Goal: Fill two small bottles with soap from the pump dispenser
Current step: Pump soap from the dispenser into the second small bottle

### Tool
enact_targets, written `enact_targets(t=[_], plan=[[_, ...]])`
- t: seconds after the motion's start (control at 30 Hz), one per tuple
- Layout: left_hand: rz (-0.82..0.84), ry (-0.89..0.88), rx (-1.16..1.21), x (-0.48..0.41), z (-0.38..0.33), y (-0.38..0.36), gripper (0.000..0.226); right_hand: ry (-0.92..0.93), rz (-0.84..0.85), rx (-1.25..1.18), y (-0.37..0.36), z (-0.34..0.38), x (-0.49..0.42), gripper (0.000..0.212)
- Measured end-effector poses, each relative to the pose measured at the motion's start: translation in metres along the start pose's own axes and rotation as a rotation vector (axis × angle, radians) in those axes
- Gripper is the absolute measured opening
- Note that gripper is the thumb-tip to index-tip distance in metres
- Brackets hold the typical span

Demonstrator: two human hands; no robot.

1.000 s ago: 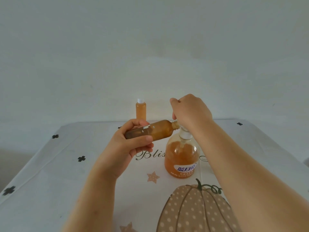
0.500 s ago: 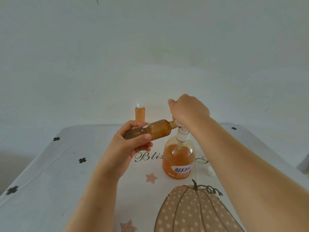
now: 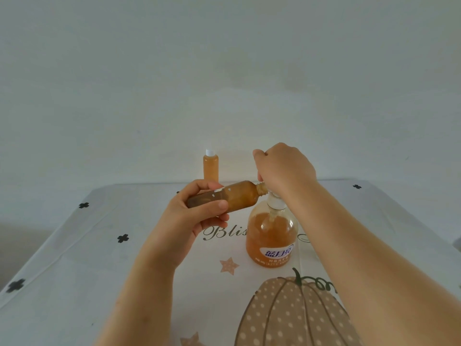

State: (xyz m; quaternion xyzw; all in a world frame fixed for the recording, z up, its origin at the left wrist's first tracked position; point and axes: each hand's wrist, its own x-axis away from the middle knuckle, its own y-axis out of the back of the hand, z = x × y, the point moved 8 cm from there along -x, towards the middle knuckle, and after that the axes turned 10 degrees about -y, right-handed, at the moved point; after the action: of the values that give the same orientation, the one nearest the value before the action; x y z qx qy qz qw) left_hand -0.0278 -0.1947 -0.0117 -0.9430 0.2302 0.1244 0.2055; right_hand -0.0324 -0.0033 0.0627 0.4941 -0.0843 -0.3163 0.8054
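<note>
Small bottle [image 3: 225, 197] lies near-horizontal at frame centre, your left hand [image 3: 189, 216] fingers wrapped round its body, neck at the pump dispenser [image 3: 272, 236] spout under your closed right hand [image 3: 284, 168]. Light, likely slippery; grip mid-body.

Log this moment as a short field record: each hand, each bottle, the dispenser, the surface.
left hand: grips the uncapped small bottle, held nearly horizontal, mouth toward the pump
right hand: closed over the pump head of the dispenser
uncapped small bottle: mostly full of amber soap
capped small bottle: upright at the far table edge, white cap on, filled
dispenser: upright on the table, partly full, blue label
tablecloth: white, with pumpkin, stars and black crosses
</note>
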Motion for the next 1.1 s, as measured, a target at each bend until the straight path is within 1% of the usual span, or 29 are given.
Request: enact_targets(t=[0.27,0.6,0.77,1.0,1.1], plan=[[0.014,0.009,-0.023,0.000,0.002,0.000,0.049,-0.018,0.002,-0.036,0.001,-0.002,0.001,0.047],[0.021,-0.006,0.012,0.003,-0.003,-0.006,0.037,0.005,-0.022,0.033,0.016,0.007,0.000,0.045],[0.005,-0.015,0.014,0.004,-0.003,-0.005,0.039,0.005,0.018,0.037,0.011,0.008,0.002,0.048],[0.007,-0.009,0.023,0.002,-0.001,-0.004,0.038,0.003,0.005,0.012,0.009,0.005,0.001,0.047],[0.011,-0.005,0.002,0.000,0.000,-0.001,0.041,-0.004,-0.010,0.001,0.004,0.001,0.000,0.047]])
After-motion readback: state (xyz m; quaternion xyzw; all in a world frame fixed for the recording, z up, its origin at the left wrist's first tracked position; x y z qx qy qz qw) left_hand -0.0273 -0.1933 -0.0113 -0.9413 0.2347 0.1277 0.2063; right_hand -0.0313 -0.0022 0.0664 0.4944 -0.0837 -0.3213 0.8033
